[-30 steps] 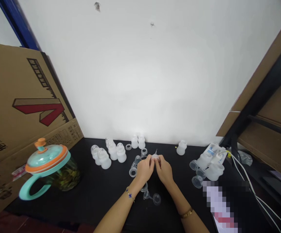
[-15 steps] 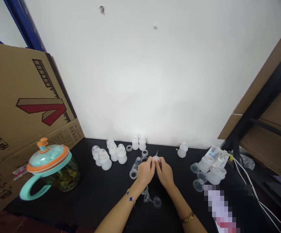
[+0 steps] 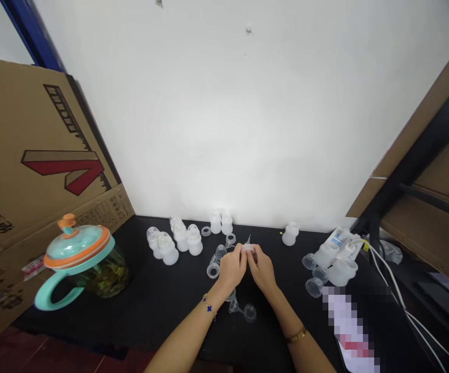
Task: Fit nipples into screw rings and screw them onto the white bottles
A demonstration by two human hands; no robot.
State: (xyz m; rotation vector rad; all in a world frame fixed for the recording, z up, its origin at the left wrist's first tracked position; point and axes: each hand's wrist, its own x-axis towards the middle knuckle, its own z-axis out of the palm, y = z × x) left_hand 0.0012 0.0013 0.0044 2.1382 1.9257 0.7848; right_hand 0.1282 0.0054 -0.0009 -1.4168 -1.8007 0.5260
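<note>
Close together at the middle of the table, my left hand point(image 3: 232, 268) and my right hand point(image 3: 262, 267) both pinch a baby bottle nipple in a white screw ring point(image 3: 248, 247). Its clear pointed tip stands upward; the fingers cover much of the ring. Just left of my left hand lie a loose ring point(image 3: 213, 270) and a clear nipple point(image 3: 220, 252), with another ring point(image 3: 230, 238) behind them. Clear nipples point(image 3: 249, 312) also lie between my forearms. Several capped white bottles point(image 3: 168, 248) stand to the left, and two more bottles point(image 3: 227, 224) by the wall.
A single white bottle point(image 3: 290, 234) stands back right. Further right are bottles point(image 3: 341, 271), clear caps point(image 3: 314, 287), a white packet point(image 3: 348, 243) and white cables point(image 3: 395, 280). A teal-lidded jug point(image 3: 107, 274) sits at the left before a cardboard box point(image 3: 22, 119). A white wall point(image 3: 240, 129) rises behind.
The camera view has tilted slightly, so the table appears a little higher. Both hands keep their hold on the nipple and ring, with barely any shift.
</note>
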